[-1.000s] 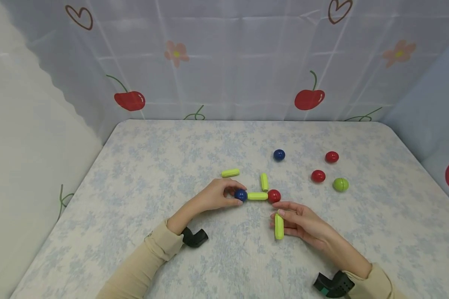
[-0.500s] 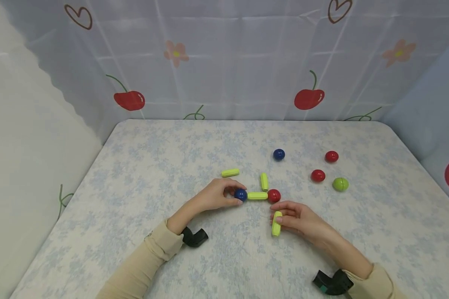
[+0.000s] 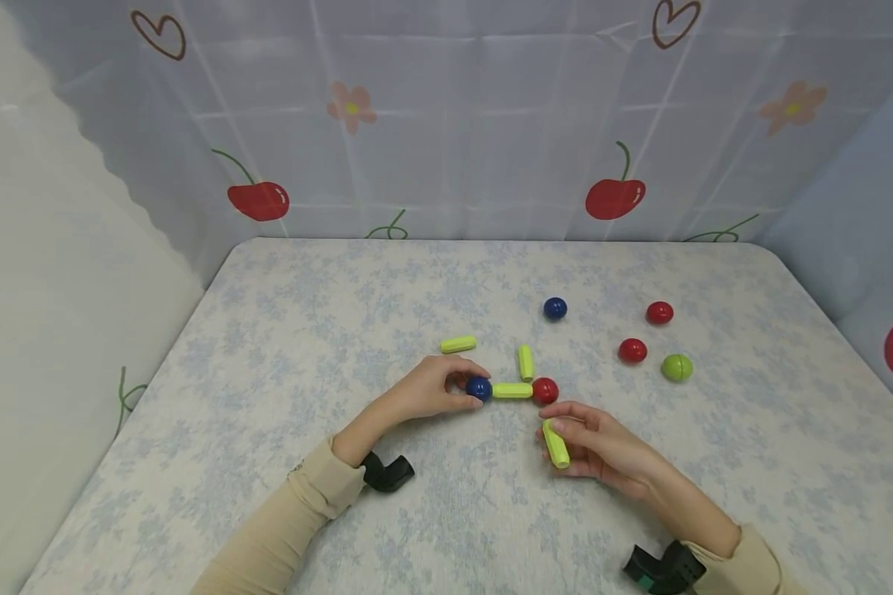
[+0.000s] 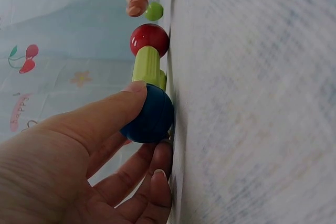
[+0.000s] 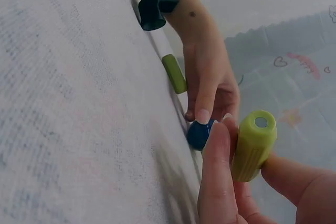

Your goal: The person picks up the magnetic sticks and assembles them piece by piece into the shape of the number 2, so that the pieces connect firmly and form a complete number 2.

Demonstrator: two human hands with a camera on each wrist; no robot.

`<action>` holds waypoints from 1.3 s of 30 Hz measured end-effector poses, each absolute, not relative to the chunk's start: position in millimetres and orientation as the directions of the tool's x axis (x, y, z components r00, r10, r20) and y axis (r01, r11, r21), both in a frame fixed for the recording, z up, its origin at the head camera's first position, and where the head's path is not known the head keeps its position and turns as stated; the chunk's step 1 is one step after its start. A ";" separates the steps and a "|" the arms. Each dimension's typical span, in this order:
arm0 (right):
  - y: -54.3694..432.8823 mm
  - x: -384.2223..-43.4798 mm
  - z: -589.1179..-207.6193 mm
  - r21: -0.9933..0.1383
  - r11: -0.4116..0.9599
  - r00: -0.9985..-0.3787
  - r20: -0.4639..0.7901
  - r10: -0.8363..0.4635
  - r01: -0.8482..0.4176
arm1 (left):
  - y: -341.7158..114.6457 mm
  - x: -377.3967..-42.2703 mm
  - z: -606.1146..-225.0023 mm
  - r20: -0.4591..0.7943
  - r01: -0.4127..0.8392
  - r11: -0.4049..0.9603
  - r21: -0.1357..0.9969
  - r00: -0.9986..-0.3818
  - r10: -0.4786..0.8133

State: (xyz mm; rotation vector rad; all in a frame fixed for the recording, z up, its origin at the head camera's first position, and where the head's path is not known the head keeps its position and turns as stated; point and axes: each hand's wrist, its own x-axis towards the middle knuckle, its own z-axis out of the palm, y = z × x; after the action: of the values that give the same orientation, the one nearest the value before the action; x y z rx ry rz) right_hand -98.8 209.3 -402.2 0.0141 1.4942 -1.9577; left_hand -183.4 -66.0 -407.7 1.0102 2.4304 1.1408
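Note:
My left hand [image 3: 433, 387] pinches a blue ball [image 3: 479, 389] between thumb and fingers, low on the table. Joined in line with that ball are a yellow-green rod [image 3: 512, 390] and a red ball [image 3: 546, 391] at its right end. A second rod [image 3: 525, 363] lies just behind the red ball; whether they touch I cannot tell. Nearer the front, my right hand [image 3: 603, 446] pinches another yellow-green rod [image 3: 556, 445], raised and tilted. In the right wrist view that rod [image 5: 254, 145] shows a round silvery spot on its end.
One more yellow-green rod [image 3: 458, 344] lies behind my left hand. A blue ball [image 3: 555, 309] sits farther back. Toward the right are two red balls [image 3: 660, 312] and a green ball [image 3: 677, 368] with a seam. A patterned curtain [image 3: 446, 124] hangs behind the table.
The rod in my right hand has turned between the fingers, its near end swinging left and then right. My left hand and the joined pieces have stayed in place.

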 end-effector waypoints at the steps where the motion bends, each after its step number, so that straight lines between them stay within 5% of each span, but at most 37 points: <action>1: 209.2 -98.6 -402.1 -0.848 -0.132 -0.770 -0.388 -0.506 0.514 | -65.9 -183.5 -407.8 0.045 0.478 0.447 0.756 -0.720 0.692; 19: 207.5 -100.1 -399.0 -0.811 -0.187 -0.729 -0.365 -0.579 0.555 | -65.9 -184.6 -410.2 0.039 0.473 0.456 0.754 -0.725 0.688; 30: 207.2 -99.7 -405.9 -0.855 -0.107 -0.735 -0.366 -0.571 0.508 | -65.7 -184.1 -409.0 0.046 0.475 0.451 0.756 -0.726 0.687; 39: 209.3 -100.9 -405.9 -0.793 -0.248 -0.741 -0.340 -0.579 0.557 | -65.8 -183.9 -408.7 0.048 0.476 0.451 0.755 -0.726 0.686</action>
State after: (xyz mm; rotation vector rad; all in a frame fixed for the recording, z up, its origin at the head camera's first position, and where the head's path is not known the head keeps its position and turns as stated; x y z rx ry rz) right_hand -100.9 209.3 -405.9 -0.0286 1.2806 -2.0362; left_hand -183.9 -65.8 -408.7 1.0012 2.4396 1.1429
